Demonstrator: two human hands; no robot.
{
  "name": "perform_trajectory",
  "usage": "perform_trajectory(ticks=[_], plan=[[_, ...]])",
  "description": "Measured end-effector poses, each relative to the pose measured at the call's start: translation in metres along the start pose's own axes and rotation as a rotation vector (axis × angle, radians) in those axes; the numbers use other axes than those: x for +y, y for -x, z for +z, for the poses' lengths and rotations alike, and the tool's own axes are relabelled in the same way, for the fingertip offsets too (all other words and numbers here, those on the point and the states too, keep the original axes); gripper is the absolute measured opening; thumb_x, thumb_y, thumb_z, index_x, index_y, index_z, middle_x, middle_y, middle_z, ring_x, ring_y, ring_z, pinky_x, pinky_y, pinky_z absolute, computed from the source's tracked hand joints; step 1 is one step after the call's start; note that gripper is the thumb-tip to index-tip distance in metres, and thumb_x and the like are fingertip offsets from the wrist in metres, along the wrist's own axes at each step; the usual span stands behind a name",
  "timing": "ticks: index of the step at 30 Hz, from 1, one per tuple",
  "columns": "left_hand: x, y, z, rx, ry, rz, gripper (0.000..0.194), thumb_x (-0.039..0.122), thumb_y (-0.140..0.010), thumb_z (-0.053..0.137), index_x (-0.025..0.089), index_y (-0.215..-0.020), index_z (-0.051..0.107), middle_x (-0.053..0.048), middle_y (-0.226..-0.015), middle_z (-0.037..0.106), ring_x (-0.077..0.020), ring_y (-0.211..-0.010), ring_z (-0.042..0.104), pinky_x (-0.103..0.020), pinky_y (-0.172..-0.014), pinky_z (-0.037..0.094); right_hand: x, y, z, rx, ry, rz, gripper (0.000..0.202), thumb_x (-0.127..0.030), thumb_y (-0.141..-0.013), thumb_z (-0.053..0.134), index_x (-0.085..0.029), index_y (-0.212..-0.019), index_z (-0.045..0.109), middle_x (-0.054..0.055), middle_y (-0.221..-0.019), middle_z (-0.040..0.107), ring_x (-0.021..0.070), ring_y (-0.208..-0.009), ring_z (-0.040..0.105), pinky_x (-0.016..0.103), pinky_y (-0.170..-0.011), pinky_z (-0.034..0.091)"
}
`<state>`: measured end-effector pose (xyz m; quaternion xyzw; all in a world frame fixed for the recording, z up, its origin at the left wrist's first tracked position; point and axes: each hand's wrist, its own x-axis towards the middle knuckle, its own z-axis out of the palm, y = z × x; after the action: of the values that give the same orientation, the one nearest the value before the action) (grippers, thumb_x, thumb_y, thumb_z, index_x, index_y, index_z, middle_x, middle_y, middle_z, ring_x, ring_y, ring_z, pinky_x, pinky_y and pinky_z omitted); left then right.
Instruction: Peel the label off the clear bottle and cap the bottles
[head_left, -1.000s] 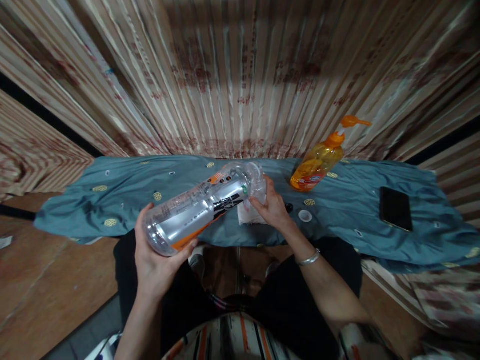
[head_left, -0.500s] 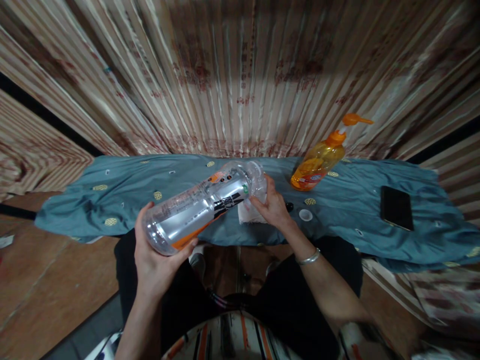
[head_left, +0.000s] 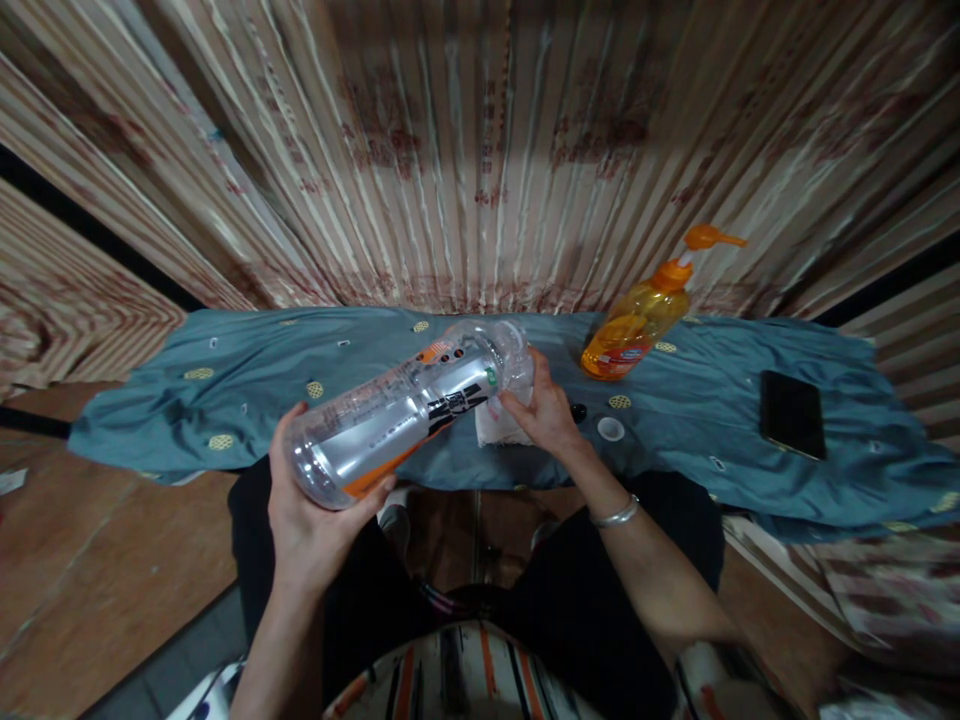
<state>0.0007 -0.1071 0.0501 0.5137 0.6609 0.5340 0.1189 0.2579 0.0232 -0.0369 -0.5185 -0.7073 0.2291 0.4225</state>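
A large clear plastic bottle (head_left: 390, 425) with a silver and orange label is held slantwise above the cloth-covered table. My left hand (head_left: 311, 520) wraps round its base at the lower left. At the neck end, my right hand (head_left: 544, 405) grips a clear plastic piece; whether that piece is separate from the bottle I cannot tell. Under the neck lies a white folded cloth or tissue (head_left: 499, 425), partly hidden by the bottle and my right hand. A small white round cap (head_left: 610, 429) rests right of that hand, beside a small black object (head_left: 578, 412).
An orange pump bottle (head_left: 634, 325) with amber liquid stands at the back right. Farther right lies a black phone-like object (head_left: 793, 414). The blue-green tablecloth (head_left: 262, 350) covers a narrow table; a pleated curtain (head_left: 450, 170) hangs right behind it.
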Motion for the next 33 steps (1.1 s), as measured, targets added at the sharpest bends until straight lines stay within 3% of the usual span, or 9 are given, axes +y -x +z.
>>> perform_trajectory(ticks=[13, 33], plan=[[-0.007, 0.001, -0.002, -0.007, -0.027, 0.005, 0.109, 0.050, -0.053, 0.093, 0.018, -0.148, 0.051, -0.015, -0.130, 0.066, -0.0367, -0.116, 0.069, -0.056, -0.109, 0.055, -0.001, 0.000, -0.002, -0.002, 0.003, -0.001, 0.074, -0.050, -0.093, 0.062, -0.017, -0.153, 0.035, 0.018, -0.130, 0.074, 0.0349, -0.111, 0.076, 0.050, -0.095, 0.061], [-0.009, 0.001, 0.001, -0.003, -0.016, 0.018, 0.110, 0.049, -0.052, 0.093, 0.017, -0.148, 0.051, -0.015, -0.127, 0.067, -0.0353, -0.112, 0.070, -0.054, -0.105, 0.058, 0.001, 0.000, -0.001, 0.013, -0.010, 0.012, 0.074, -0.051, -0.092, 0.063, -0.016, -0.152, 0.038, 0.018, -0.123, 0.076, 0.0349, -0.105, 0.077, 0.048, -0.092, 0.062]])
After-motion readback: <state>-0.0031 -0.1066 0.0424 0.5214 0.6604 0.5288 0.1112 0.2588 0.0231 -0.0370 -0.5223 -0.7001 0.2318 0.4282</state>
